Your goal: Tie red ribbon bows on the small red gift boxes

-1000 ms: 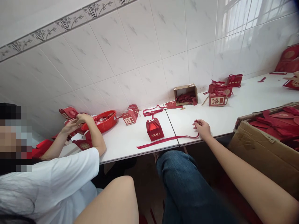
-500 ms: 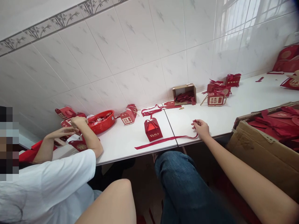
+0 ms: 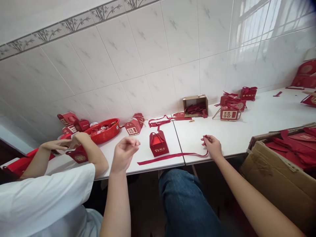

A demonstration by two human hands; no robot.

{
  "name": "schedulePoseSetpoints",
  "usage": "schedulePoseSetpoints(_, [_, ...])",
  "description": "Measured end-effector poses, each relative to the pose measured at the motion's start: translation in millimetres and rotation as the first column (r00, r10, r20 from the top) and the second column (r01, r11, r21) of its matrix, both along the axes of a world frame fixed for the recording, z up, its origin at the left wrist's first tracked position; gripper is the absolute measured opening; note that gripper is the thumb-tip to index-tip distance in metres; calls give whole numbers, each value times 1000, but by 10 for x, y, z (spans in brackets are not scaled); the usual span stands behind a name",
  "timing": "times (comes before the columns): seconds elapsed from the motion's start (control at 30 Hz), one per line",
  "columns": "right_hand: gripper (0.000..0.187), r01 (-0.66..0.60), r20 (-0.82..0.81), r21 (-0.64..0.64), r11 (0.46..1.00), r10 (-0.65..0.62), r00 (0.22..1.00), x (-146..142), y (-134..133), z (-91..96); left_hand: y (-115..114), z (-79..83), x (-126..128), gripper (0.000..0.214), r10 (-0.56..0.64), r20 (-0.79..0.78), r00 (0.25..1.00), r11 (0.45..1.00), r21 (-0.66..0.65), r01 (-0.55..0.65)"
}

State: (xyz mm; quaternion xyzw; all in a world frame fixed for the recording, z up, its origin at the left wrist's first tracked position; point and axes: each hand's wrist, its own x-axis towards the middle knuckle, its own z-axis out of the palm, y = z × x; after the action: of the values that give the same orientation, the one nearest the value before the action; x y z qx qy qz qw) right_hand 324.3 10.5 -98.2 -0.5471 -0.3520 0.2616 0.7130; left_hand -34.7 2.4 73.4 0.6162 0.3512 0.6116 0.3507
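Observation:
My right hand (image 3: 212, 145) pinches one end of a long dark-red ribbon (image 3: 163, 158) near the table's front edge. From there the ribbon runs left across the white table, its other end lying loose. Just behind it stands a small red gift box (image 3: 158, 144) with gold lettering and a thin ribbon tied at its top. My left hand (image 3: 124, 154) is raised to the left of this box, above the table's front edge. Its fingers are curled together, and nothing shows in them.
A cardboard box of ribbons (image 3: 196, 107) stands by the wall, with tied gift boxes (image 3: 229, 112) to its right. A large carton (image 3: 274, 168) fills the right front. At left, a co-worker's arms (image 3: 86, 148) rest near a red basin (image 3: 106, 131).
My left hand has come up into view from below, left of the gift box. My right hand keeps its pinch on the ribbon. The view has shifted slightly.

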Motion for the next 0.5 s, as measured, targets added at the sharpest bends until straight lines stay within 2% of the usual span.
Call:
schedulePoseSetpoints(0.1, [34,3,-8,-3,1000,-3,1000,-7,-4,-1,239,-260,222,37,124,-21,992,984,-128,-126])
schedulePoseSetpoints(0.17, [33,1,-11,-4,1000,-1,1000,-9,-5,-6,358,-352,267,39,191,-59,980,969,-149,-198])
schedulePoseSetpoints(0.37, [34,-2,-8,-8,1000,2,1000,-1,1,-44,611,-376,330,48,247,-242,938,952,-119,-281])
schedulePoseSetpoints(0.5, [34,4,-5,-20,1000,-4,1000,14,3,-56,723,-361,440,40,163,-391,906,959,-154,-239])
